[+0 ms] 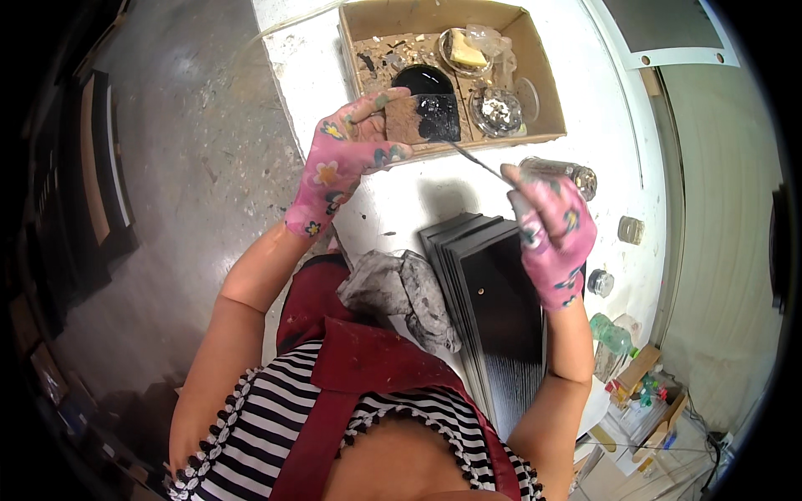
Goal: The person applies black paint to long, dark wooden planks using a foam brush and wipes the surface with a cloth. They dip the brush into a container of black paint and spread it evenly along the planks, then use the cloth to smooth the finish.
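My left hand [338, 163], in a pink flowered glove with bare fingertips, grips a flat brown block [403, 122] between thumb and fingers. Glossy black coats the right part of that block. It is held over the near edge of a cardboard box [547, 79]. In the same kind of glove, my right hand [555, 230] pinches a thin dark brush-like tool [480, 161]. The tool's tip points at the block's lower right corner; whether they touch I cannot tell. Just behind the block, a round dish of black liquid [424, 79] sits in the box.
Also in the box are a clear dish with a yellow piece [466, 52] and a dish of pale scraps [498, 112]. Black panels [493, 292] stand stacked on the white table, beside a stained grey cloth [401, 288]. Glass jars [631, 230] and a green bottle [610, 334] line the right side.
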`<state>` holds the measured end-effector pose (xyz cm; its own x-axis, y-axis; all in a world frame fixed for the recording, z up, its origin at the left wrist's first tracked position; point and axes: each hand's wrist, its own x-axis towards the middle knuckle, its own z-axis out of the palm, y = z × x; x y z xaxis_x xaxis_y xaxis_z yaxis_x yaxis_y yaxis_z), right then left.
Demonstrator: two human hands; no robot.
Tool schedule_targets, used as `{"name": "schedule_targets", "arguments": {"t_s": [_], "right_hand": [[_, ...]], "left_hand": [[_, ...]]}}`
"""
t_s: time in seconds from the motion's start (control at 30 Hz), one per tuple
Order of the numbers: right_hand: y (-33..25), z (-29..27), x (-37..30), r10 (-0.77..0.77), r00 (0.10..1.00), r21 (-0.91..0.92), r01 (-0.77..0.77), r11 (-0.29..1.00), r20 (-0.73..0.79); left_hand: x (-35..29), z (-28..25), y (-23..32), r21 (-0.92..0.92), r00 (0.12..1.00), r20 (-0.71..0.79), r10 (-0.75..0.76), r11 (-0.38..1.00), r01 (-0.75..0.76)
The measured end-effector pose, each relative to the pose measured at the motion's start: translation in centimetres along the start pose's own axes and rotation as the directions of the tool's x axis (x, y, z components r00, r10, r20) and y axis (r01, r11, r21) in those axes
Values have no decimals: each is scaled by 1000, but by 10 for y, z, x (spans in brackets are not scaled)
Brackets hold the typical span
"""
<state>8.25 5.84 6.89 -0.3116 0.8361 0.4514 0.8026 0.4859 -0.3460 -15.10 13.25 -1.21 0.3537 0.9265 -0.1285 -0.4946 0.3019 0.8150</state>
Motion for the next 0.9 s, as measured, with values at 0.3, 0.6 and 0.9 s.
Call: {"name": "schedule_targets", "arguments": {"t_s": [0.3, 0.6, 0.9], "right_hand": [[36, 11, 14, 730, 649, 729, -603, 325, 212], [26, 22, 15, 721, 631, 735, -628, 256, 288], [32, 23, 5, 670, 593, 806, -592, -14, 447]], "left_hand": [[-7, 4, 8, 7, 995, 75, -61, 998, 61], [-11, 10, 4, 140, 993, 95, 68, 987, -81], [-8, 8, -5, 55, 982, 123, 142, 987, -150]]}}
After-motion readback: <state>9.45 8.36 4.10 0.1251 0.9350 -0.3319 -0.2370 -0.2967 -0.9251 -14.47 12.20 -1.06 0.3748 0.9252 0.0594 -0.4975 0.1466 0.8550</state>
